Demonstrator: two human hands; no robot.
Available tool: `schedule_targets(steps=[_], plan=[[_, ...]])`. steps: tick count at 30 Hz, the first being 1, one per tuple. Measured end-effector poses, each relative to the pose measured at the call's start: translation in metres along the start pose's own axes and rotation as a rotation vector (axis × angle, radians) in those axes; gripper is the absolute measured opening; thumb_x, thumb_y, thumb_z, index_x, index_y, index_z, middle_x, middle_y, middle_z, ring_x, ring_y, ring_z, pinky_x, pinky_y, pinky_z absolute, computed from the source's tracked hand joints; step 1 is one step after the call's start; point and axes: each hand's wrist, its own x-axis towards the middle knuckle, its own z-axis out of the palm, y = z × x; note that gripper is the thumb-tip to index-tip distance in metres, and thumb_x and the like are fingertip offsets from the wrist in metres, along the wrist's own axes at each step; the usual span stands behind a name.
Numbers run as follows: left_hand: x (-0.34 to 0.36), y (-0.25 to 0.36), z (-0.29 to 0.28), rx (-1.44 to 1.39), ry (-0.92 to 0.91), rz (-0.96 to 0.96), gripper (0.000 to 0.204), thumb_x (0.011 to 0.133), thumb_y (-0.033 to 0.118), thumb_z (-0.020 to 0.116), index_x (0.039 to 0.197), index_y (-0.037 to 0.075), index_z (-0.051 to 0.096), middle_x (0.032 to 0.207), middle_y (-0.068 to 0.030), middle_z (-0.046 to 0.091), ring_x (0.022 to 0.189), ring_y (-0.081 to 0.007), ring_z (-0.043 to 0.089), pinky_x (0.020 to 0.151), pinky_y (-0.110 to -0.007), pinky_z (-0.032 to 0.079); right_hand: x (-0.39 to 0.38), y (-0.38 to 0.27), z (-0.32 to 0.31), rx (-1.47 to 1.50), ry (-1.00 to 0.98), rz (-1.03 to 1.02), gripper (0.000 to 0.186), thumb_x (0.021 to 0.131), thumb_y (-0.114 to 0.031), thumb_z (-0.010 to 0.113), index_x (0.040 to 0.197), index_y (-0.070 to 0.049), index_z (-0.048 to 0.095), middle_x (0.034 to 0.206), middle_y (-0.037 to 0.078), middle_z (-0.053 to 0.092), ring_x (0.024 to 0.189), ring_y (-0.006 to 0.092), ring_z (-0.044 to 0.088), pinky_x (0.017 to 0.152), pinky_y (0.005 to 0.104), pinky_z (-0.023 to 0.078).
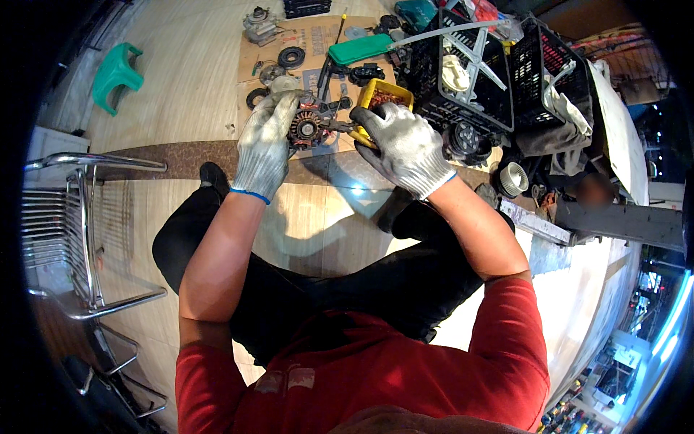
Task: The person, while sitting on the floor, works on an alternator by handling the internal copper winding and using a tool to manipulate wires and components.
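In grey-white work gloves, my left hand (269, 141) grips a round motor part (306, 129) with a ring of copper windings and a metal centre. My right hand (401, 145) is closed on a tool with yellow handles (359, 135), which looks like pliers, its jaws at the right side of the part. A yellow plastic box (387, 85) holding small copper-coloured pieces sits just beyond my right hand. The part is over a cardboard sheet (253, 47) on the floor, where black rings (290, 57) and metal parts (260, 27) lie.
Black crates (499, 108) with cloths and metal pieces stand at the right, by a green-handled tool (358, 49), a white cylindrical fan wheel (513, 179) and a grey beam (622, 224). A green stool (113, 76) is at the upper left; a steel-tube chair (87, 246) is at the left.
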Motion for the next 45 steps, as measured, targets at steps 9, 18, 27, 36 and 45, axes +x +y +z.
schedule_targets(steps=[9,18,27,36,45], plan=[[0.005,0.025,0.011,-0.605,0.134,-0.642,0.035,0.099,0.025,0.060,0.121,-0.002,0.061,0.109,-0.0097,0.066,0.098,-0.0145,0.063,0.085,-0.028,0.052,-0.001,0.000,0.023,-0.202,0.015,0.025,0.027,0.085,-0.025,0.064,0.109,-0.012,0.063,0.081,0.010,0.062,0.072,0.0273,0.069,0.055,0.0400,0.056],[-0.006,-0.003,0.025,-0.613,0.047,-0.789,0.047,0.096,0.032,0.062,0.127,-0.004,0.056,0.115,-0.0140,0.066,0.101,-0.0191,0.066,0.087,-0.031,0.055,-0.010,0.003,0.065,-0.216,0.127,0.004,0.009,0.080,-0.016,0.058,0.082,-0.009,0.063,0.066,0.008,0.060,0.055,0.0231,0.066,0.040,0.0379,0.050],[-0.012,-0.022,0.034,-0.620,0.013,-0.774,0.040,0.100,0.026,0.056,0.127,-0.004,0.056,0.114,-0.0140,0.066,0.100,-0.0203,0.067,0.087,-0.033,0.056,-0.014,0.003,0.086,0.027,-0.058,0.148,0.026,0.090,-0.036,0.062,0.096,-0.010,0.062,0.076,0.013,0.065,0.063,0.0303,0.068,0.049,0.0430,0.054],[-0.009,-0.026,0.035,-0.840,0.105,-0.856,0.032,0.102,0.023,0.052,0.121,-0.003,0.056,0.115,-0.0193,0.065,0.098,-0.0270,0.069,0.082,-0.039,0.060,-0.014,0.008,0.088,0.071,-0.044,0.209,0.031,0.089,-0.040,0.064,0.098,-0.011,0.062,0.083,0.012,0.065,0.070,0.0313,0.068,0.054,0.0438,0.054],[-0.007,-0.034,0.037,-0.777,0.113,-0.894,0.034,0.101,0.024,0.054,0.123,-0.002,0.055,0.111,-0.0158,0.067,0.092,-0.0260,0.071,0.078,-0.039,0.062,-0.019,0.025,0.101,0.073,-0.077,0.226,0.029,0.088,-0.034,0.065,0.101,-0.008,0.062,0.085,0.014,0.065,0.072,0.0337,0.069,0.057,0.0446,0.056]])
